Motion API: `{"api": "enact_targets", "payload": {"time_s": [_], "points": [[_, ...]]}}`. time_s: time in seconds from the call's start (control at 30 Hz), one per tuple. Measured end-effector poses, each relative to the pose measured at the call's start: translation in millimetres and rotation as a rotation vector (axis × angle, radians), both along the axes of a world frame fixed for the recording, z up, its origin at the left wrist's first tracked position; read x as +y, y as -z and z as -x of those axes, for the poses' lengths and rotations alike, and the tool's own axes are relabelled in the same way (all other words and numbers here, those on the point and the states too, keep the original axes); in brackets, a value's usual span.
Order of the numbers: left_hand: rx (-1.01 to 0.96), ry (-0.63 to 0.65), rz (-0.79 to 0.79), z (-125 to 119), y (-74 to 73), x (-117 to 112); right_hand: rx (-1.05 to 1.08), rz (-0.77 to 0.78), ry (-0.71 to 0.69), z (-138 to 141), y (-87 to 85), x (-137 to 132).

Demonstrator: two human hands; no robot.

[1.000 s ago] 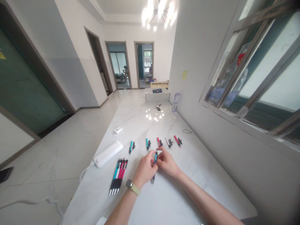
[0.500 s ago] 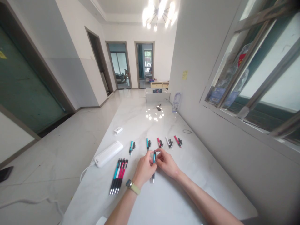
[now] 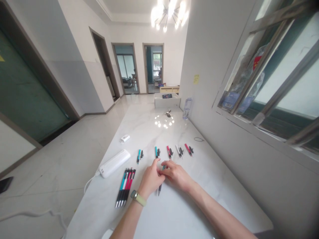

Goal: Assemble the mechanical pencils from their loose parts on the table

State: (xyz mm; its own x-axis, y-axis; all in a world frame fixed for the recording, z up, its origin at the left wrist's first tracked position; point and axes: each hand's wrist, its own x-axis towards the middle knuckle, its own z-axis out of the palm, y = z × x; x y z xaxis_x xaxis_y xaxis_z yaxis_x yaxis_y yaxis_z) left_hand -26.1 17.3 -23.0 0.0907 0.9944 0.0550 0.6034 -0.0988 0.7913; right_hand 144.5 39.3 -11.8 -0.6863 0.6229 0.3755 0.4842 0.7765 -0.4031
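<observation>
My left hand and my right hand meet low over the white marble table, both pinched on a teal and black pen whose tip sticks out below my left hand. Its upper half is hidden by my fingers. A watch with a pale green strap is on my left wrist. Left of my hands lies a tight bunch of whole pens, teal, white and pink. Beyond my hands a row of taken-apart pen pieces lies across the table.
A white power strip with a cable lies at the left edge. A small white object sits further back. At the far end are a white box, keys and a plastic bottle. A wall with a window runs along the right.
Both hands have lowered the pen from an upright hold above the table down close to its surface, and the pen now lies flatter under my fingers.
</observation>
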Motion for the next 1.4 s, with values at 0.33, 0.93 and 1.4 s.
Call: {"api": "enact_targets", "payload": {"time_s": [0.33,0.93,1.4], "points": [[-0.083,-0.166,-0.033,91.8,-20.5,-5.3,-0.059,0.087,-0.079,5.0,10.6,-2.4],[0.219,-0.31,-0.088,135.4,-5.2,-66.7,-0.178,0.123,-0.351,105.0,1.2,12.9],[0.253,-0.331,-0.099,127.1,-1.4,-65.8,-0.155,0.307,-0.035,106.8,0.6,-39.2]]}}
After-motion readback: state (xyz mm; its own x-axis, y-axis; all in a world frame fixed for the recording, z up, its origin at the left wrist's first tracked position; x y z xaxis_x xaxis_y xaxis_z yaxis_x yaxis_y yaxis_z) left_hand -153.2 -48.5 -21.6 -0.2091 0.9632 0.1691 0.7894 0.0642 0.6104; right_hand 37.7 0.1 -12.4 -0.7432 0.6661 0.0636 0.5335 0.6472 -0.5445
